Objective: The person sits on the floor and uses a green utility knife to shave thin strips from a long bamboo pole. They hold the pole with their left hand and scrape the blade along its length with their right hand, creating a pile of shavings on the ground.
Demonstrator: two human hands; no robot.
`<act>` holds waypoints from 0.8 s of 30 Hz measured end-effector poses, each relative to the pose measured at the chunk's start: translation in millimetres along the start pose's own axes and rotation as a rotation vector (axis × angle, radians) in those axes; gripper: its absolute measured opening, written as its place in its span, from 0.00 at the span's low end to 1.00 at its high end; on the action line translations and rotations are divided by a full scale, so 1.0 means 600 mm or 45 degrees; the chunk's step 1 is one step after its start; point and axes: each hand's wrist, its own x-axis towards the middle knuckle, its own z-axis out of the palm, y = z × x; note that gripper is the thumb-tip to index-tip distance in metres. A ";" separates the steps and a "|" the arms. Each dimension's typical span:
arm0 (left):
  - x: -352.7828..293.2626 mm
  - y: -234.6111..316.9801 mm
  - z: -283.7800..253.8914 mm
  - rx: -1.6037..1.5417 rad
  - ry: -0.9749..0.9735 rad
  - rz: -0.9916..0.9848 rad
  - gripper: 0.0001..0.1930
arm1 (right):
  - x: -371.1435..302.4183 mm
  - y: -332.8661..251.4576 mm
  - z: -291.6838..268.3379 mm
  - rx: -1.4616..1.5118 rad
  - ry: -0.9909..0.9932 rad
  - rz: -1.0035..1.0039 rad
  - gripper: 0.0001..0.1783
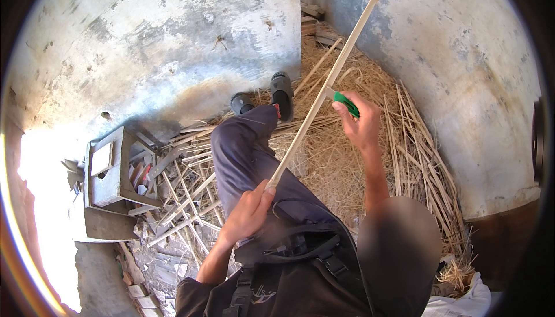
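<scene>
A long, pale strip of split wood or bamboo (300, 132) slants up and away from my lap to the far right. Its near end is gripped in my left hand (250, 212), fingers closed, above my thigh. My right hand (362, 121) is closed round the green handle of a utility knife (346, 104). The knife's blade meets the strip's right edge about midway along; how deep it goes is too small to tell.
Shavings (326, 152) cover the floor, with loose strips (416, 149) piled along the right wall and more at the left. A wooden stool (110, 169) lies beside them. Walls (191, 34) meet in the far corner. A white sack (462, 297) stands at the lower right.
</scene>
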 end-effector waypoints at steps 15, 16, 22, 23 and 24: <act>0.028 0.023 -0.001 -0.129 0.132 0.097 0.27 | -0.058 -0.069 0.032 0.401 -0.278 -0.092 0.19; 0.031 0.026 -0.001 -0.127 0.140 0.114 0.27 | -0.057 -0.083 0.032 0.348 -0.258 -0.156 0.20; 0.045 0.041 -0.003 -0.150 0.172 0.220 0.23 | -0.072 -0.111 0.038 0.297 -0.237 -0.298 0.19; 0.045 0.046 -0.004 -0.149 0.177 0.196 0.21 | -0.073 -0.114 0.038 0.295 -0.240 -0.302 0.19; 0.044 0.055 -0.007 -0.148 0.183 0.171 0.19 | -0.073 -0.116 0.038 0.283 -0.228 -0.308 0.19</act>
